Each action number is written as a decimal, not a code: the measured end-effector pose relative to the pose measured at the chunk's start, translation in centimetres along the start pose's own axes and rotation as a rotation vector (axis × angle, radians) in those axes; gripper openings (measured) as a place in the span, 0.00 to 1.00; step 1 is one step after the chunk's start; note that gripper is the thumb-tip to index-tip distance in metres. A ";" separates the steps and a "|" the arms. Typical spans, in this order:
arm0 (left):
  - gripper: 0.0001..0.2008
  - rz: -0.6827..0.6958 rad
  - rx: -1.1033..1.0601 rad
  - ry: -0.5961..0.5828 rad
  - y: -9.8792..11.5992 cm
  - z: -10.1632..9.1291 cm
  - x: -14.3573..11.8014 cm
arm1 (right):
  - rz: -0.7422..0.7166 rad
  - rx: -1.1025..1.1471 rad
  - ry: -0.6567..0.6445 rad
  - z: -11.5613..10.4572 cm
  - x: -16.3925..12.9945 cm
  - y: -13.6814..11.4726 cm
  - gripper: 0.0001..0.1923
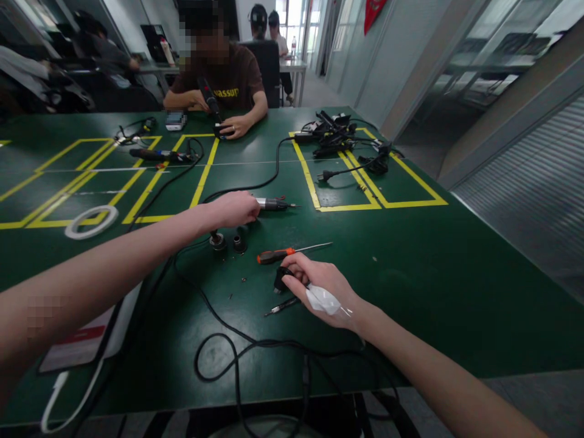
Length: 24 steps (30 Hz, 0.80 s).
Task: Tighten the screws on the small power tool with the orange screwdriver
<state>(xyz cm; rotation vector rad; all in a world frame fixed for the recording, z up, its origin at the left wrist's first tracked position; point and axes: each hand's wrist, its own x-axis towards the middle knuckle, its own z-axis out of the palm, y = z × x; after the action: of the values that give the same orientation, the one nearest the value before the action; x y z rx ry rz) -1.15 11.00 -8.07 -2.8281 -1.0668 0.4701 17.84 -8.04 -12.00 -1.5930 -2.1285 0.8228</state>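
My left hand (239, 208) is closed around the rear of an electric screwdriver (272, 204). Its silver and dark body shows past my fingers, with the bit pointing right. Between the thumb and fingers of my right hand (322, 286) is a small black plastic piece (281, 278), partly covered by the fingers. White tape sticks to the back of this hand. Just beyond it lies an orange-and-black screwdriver (276, 255). A thin dark tool with a metal tip (279, 307) is partly under my right hand. Two small dark round parts (218, 241) stand below my left wrist.
Black cables (255, 344) loop across the near side of the green table (433, 274). A pile of black cords and plugs (335, 134) lies at the back right. A tape roll (91, 222) is at left. Opposite, a person (237, 73) holds another power screwdriver (210, 97).
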 end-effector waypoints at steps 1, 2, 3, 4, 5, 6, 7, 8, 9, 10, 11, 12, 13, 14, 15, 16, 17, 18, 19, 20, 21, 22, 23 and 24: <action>0.12 0.001 -0.001 0.003 0.1 0.0 0.0 | -0.003 -0.002 0.004 0.0 0.0 0.0 0.08; 0.13 0.000 -0.002 0.007 0.2 0.0 0.1 | -0.007 -0.001 0.008 0.0 0.0 0.0 0.08; 0.13 -0.001 -0.005 0.010 0.3 0.0 0.1 | -0.011 0.002 0.014 0.0 0.0 0.0 0.08; 0.12 0.000 -0.009 0.013 0.4 0.0 0.1 | -0.012 0.006 0.018 0.0 0.0 0.1 0.08; 0.12 0.003 -0.015 0.014 0.4 0.0 0.1 | -0.010 0.012 0.021 0.1 0.1 0.1 0.08; 0.12 0.010 -0.021 0.011 0.2 -0.1 0.0 | -0.006 0.016 0.024 0.2 0.1 0.2 0.08; 0.12 0.015 -0.036 0.010 -0.3 -0.2 -0.1 | -0.002 0.020 0.028 0.2 0.1 0.3 0.08; 0.11 0.013 -0.057 0.014 -0.9 -0.3 -0.3 | 0.000 0.022 0.030 0.2 0.1 0.3 0.09; 0.12 0.008 -0.082 0.019 -1.8 -0.4 -0.5 | 0.002 0.023 0.032 0.3 0.1 0.3 0.09; 0.12 -0.030 -0.148 0.052 -2.8 -0.4 -0.7 | 0.004 0.021 0.030 0.2 0.1 0.3 0.10; 0.13 -0.081 -0.194 0.091 -4.0 -0.5 -0.9 | 0.007 0.017 0.027 0.2 0.1 0.3 0.10; 0.14 -0.141 -0.210 0.121 -5.3 -0.4 -1.1 | 0.010 0.012 0.019 0.2 0.1 0.2 0.10; 0.16 -0.201 -0.205 0.146 -6.5 -0.2 -1.2 | 0.014 0.007 0.012 0.1 0.1 0.1 0.11; 0.17 -0.266 -0.198 0.173 -7.6 0.0 -1.2 | 0.018 0.003 0.010 0.1 0.1 0.1 0.11; 0.17 -0.324 -0.189 0.187 -8.6 0.4 -1.2 | 0.020 0.001 0.012 0.1 0.1 0.1 0.11; 0.17 -0.381 -0.186 0.183 -9.4 0.8 -1.1 | 0.020 0.000 0.017 0.1 0.2 0.1 0.12; 0.17 -0.444 -0.184 0.183 -10.1 1.2 -1.0 | 0.019 0.001 0.023 0.2 0.2 0.1 0.12; 0.17 -0.475 -0.179 0.190 -10.5 1.6 -0.8 | 0.015 0.002 0.029 0.3 0.2 0.2 0.12; 0.17 -0.501 -0.175 0.192 -10.8 2.1 -0.6 | 0.008 0.003 0.036 0.4 0.2 0.4 0.13; 0.17 -0.522 -0.172 0.191 -11.0 2.5 -0.5 | -0.003 0.001 0.041 0.5 0.2 0.5 0.13; 0.17 -0.538 -0.171 0.185 -11.1 2.8 -0.4 | -0.017 -0.001 0.048 0.5 0.2 0.6 0.13; 0.17 -0.552 -0.173 0.176 -11.2 3.1 -0.3 | -0.033 -0.003 0.054 0.6 0.2 0.6 0.13; 0.17 -0.564 -0.177 0.162 -11.2 3.4 -0.3 | -0.046 -0.006 0.060 0.6 0.2 0.6 0.13; 0.17 -0.573 -0.183 0.148 -11.3 3.6 -0.4 | -0.055 -0.009 0.061 0.5 0.2 0.6 0.13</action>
<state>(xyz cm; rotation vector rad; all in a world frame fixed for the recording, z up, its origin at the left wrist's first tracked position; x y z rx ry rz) -9.64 19.15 -9.33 -2.4636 -1.8656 0.1106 17.94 -7.90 -12.83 -1.5362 -2.1261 0.7386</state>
